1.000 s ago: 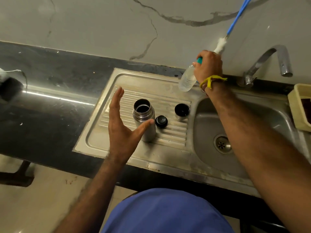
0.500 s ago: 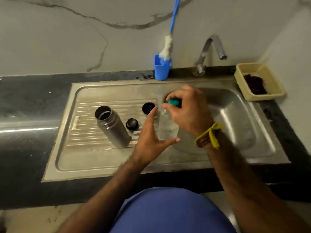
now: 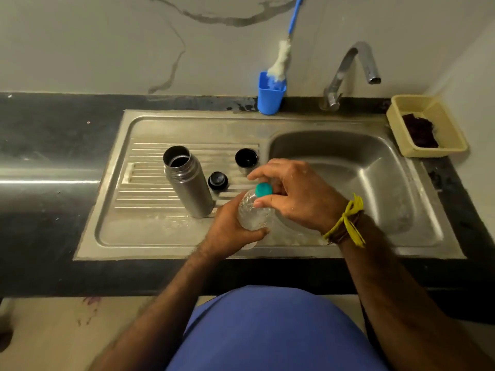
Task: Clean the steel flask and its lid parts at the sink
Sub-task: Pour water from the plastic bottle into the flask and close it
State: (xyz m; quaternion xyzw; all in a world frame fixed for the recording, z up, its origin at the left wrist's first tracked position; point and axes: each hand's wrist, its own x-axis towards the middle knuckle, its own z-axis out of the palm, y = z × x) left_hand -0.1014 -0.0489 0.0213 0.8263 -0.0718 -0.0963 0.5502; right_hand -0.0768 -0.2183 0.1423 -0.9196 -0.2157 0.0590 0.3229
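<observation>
Steel flask (image 3: 187, 183) upright and uncapped on the sink's ribbed drainboard (image 3: 139, 172), black stopper (image 3: 218, 180) just beside it, lid cup (image 3: 246, 159) a little beyond. Left hand (image 3: 230, 231) wrapped round a clear plastic bottle (image 3: 253, 212) over the basin edge; right hand (image 3: 292, 196) pinching its teal cap (image 3: 263, 189).

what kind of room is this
Most likely a home kitchen's washing-up spot: a steel sink with a ribbed drainboard set in a dark counter, a tap at the wall, and a bottle brush standing in a blue cup.
</observation>
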